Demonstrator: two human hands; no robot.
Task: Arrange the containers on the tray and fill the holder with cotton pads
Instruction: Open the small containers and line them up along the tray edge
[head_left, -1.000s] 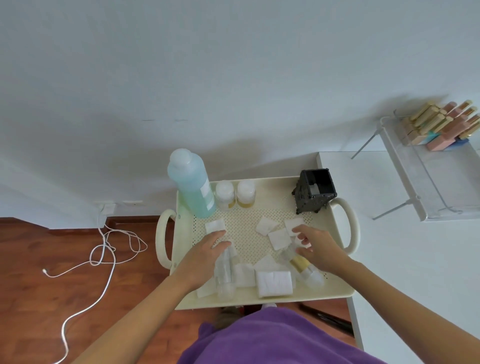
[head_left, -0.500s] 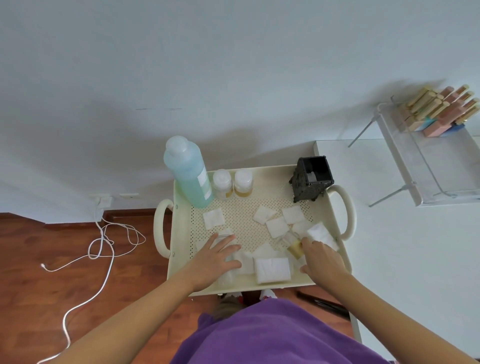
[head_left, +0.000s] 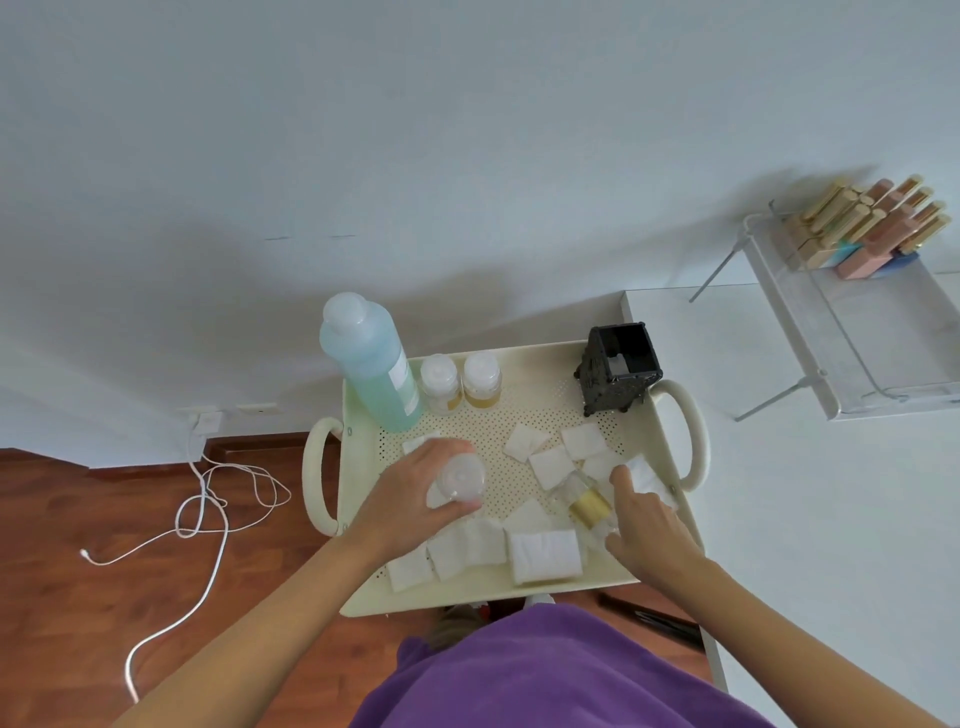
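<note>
A cream perforated tray (head_left: 524, 592) with two handles holds a tall blue-liquid bottle (head_left: 371, 364), two small white-capped jars (head_left: 460, 383) and a black holder (head_left: 618, 368) at the back. White cotton pads (head_left: 550, 465) lie scattered over it, with a thicker stack (head_left: 543, 556) near the front. My left hand (head_left: 415, 499) is shut on a clear bottle (head_left: 460, 480), held upright above the tray's left half. My right hand (head_left: 647, 530) grips a small bottle with yellow liquid (head_left: 584, 501) that lies tilted at the tray's right side.
A white table (head_left: 831, 519) stands to the right, bearing a clear rack (head_left: 872, 358) with gold and pink cosmetics (head_left: 872, 228). A white cable (head_left: 208, 509) loops over the wooden floor at left. The wall is close behind the tray.
My left hand has lifted the clear bottle from lying flat to upright. My right hand has drawn back to the tray's right side and closed on the yellow-liquid bottle.
</note>
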